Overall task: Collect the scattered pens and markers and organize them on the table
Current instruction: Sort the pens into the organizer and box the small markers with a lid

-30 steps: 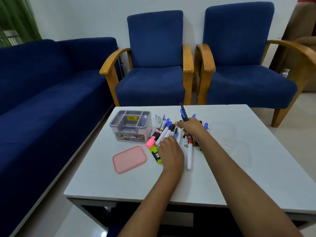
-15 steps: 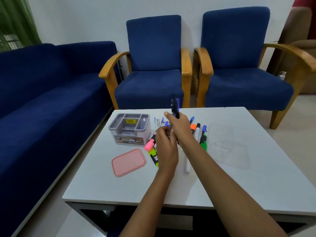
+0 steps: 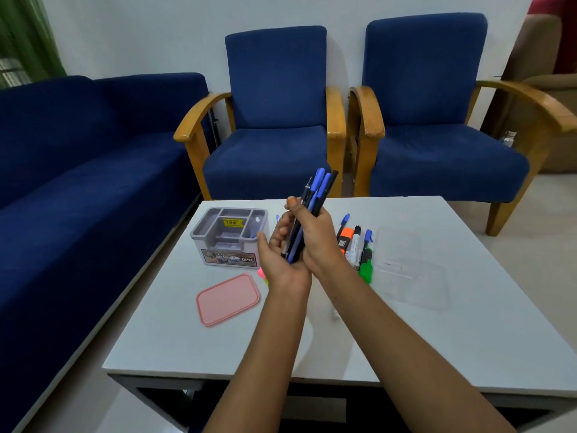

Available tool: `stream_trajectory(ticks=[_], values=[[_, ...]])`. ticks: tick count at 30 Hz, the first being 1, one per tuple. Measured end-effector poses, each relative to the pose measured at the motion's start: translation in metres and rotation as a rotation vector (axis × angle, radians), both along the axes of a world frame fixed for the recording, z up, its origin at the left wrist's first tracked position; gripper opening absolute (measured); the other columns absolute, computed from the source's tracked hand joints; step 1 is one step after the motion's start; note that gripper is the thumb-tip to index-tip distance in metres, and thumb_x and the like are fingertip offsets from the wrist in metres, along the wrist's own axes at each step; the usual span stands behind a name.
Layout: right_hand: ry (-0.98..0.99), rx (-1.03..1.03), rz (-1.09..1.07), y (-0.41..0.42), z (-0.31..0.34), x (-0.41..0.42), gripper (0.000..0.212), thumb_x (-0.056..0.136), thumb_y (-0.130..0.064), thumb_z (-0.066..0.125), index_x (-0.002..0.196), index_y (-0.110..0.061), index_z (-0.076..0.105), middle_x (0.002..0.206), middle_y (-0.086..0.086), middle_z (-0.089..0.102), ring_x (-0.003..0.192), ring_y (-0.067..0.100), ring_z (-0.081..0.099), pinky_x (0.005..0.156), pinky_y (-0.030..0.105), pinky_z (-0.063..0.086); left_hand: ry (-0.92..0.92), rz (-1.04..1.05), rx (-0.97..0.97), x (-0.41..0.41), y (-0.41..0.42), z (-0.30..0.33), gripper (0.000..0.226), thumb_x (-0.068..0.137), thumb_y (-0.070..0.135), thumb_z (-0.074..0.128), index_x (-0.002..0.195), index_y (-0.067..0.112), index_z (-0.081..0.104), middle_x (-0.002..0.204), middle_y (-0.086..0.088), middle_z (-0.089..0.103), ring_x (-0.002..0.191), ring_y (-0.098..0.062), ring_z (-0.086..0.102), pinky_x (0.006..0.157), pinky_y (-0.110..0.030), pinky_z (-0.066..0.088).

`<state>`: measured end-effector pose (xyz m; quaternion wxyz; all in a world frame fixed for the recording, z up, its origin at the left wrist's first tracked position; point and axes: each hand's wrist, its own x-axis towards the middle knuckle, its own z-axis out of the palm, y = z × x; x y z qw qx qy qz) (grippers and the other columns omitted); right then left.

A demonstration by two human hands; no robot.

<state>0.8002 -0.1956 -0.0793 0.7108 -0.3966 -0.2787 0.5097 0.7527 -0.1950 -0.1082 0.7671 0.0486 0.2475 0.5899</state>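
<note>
My right hand [image 3: 315,237] grips a bundle of blue and black pens [image 3: 313,201] upright above the white table [image 3: 406,332]. Under the lower ends of the pens, my left hand [image 3: 279,260] lies cupped with its palm up and its fingers touching them. To the right, on the table, lie an orange highlighter [image 3: 346,240], a black-capped white marker [image 3: 355,246], a green highlighter [image 3: 366,265] and a blue-capped pen [image 3: 343,221]. A pink highlighter tip [image 3: 260,271] shows beside my left wrist. A white marker [image 3: 334,314] is partly hidden behind my right forearm.
A grey compartment organizer box [image 3: 231,237] stands on the left of the table, with a pink lid [image 3: 228,299] in front of it. A clear plastic lid [image 3: 412,270] lies on the right. Two blue armchairs [image 3: 274,145] stand behind and a blue sofa [image 3: 78,170] at the left.
My right hand has lifted the pens off the table and now holds more of them. My left hand has turned palm up under their ends.
</note>
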Motion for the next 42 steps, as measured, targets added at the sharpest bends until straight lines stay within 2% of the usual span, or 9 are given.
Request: stream_trajectory(ticks=[4, 7, 10, 14, 19, 26, 30, 34, 42], values=[[-0.048, 0.035, -0.129, 0.005, 0.019, 0.023, 0.006, 0.094, -0.009, 0.056, 0.088, -0.009, 0.058, 0.059, 0.001, 0.068, 0.050, 0.013, 0.064, 0.053, 0.024, 0.057, 0.241, -0.048, 0.067, 0.017, 0.014, 0.002, 0.045, 0.099, 0.042, 0.039, 0.087, 0.008, 0.066, 0.089, -0.011, 0.070, 0.088, -0.023, 0.066, 0.087, -0.032, 0.050], [0.063, 0.020, -0.332, 0.016, 0.036, 0.065, 0.012, 0.095, -0.003, 0.053, 0.085, -0.009, 0.057, 0.067, 0.007, 0.067, 0.053, 0.013, 0.066, 0.054, 0.022, 0.057, 0.752, -0.106, 0.233, 0.036, 0.031, -0.002, 0.021, 0.095, 0.022, 0.047, 0.084, 0.010, 0.060, 0.079, -0.004, 0.064, 0.072, -0.017, 0.058, 0.070, -0.026, 0.049], [0.016, -0.088, -0.430, 0.031, 0.042, 0.108, 0.007, 0.096, -0.007, 0.053, 0.094, -0.009, 0.059, 0.075, 0.007, 0.065, 0.060, 0.015, 0.063, 0.055, 0.022, 0.055, 1.344, -0.238, 0.596, 0.059, 0.051, -0.009, 0.013, 0.089, 0.011, 0.050, 0.086, 0.010, 0.063, 0.093, -0.005, 0.068, 0.081, -0.020, 0.060, 0.073, -0.032, 0.050], [-0.141, -0.238, -0.423, 0.053, 0.040, 0.148, 0.004, 0.093, -0.017, 0.060, 0.092, -0.013, 0.059, 0.066, 0.001, 0.054, 0.051, 0.010, 0.047, 0.048, 0.021, 0.042, 1.902, -0.368, 0.757, 0.091, 0.084, -0.011, 0.016, 0.091, 0.025, 0.058, 0.087, 0.010, 0.060, 0.096, -0.008, 0.068, 0.092, -0.025, 0.063, 0.070, -0.032, 0.046], [-0.266, -0.349, -0.345, 0.068, 0.034, 0.170, 0.015, 0.091, -0.020, 0.063, 0.098, -0.009, 0.056, 0.063, 0.002, 0.048, 0.049, 0.010, 0.042, 0.043, 0.021, 0.039, 2.243, -0.495, 0.681, 0.122, 0.107, -0.014, 0.041, 0.086, 0.046, 0.063, 0.104, 0.009, 0.061, 0.105, -0.008, 0.067, 0.097, -0.023, 0.064, 0.069, -0.028, 0.043], [-0.268, -0.410, -0.288, 0.070, 0.022, 0.184, 0.015, 0.091, -0.019, 0.063, 0.094, -0.010, 0.051, 0.063, 0.002, 0.046, 0.049, 0.009, 0.040, 0.043, 0.019, 0.039, 2.304, -0.484, 0.677, 0.130, 0.123, -0.006, 0.030, 0.090, 0.031, 0.060, 0.112, 0.010, 0.061, 0.109, -0.006, 0.065, 0.099, -0.021, 0.062, 0.074, -0.026, 0.046], [-0.292, -0.406, -0.213, 0.068, 0.017, 0.182, 0.022, 0.088, -0.023, 0.067, 0.091, -0.009, 0.051, 0.061, 0.002, 0.042, 0.047, 0.010, 0.036, 0.039, 0.017, 0.037, 1.999, -0.313, 0.650, 0.123, 0.130, 0.018, 0.026, 0.085, 0.033, 0.065, 0.092, 0.008, 0.064, 0.081, -0.004, 0.060, 0.070, -0.015, 0.055, 0.055, -0.024, 0.039], [-0.287, -0.405, -0.114, 0.067, 0.016, 0.172, 0.022, 0.086, -0.028, 0.069, 0.082, -0.014, 0.052, 0.059, 0.001, 0.041, 0.047, 0.009, 0.035, 0.037, 0.016, 0.034, 1.641, -0.449, 0.753, 0.123, 0.129, 0.055, 0.028, 0.079, 0.030, 0.071, 0.088, 0.003, 0.070, 0.088, -0.013, 0.071, 0.086, -0.027, 0.068, 0.079, -0.039, 0.057], [-0.154, -0.335, -0.508, 0.070, 0.017, 0.189, 0.020, 0.090, -0.032, 0.063, 0.087, -0.012, 0.059, 0.068, -0.003, 0.058, 0.052, 0.009, 0.048, 0.047, 0.019, 0.041, 1.700, -0.475, 0.853, 0.132, 0.107, 0.038, 0.038, 0.090, 0.043, 0.058, 0.089, 0.007, 0.068, 0.078, -0.001, 0.069, 0.073, -0.015, 0.063, 0.075, -0.035, 0.053]])
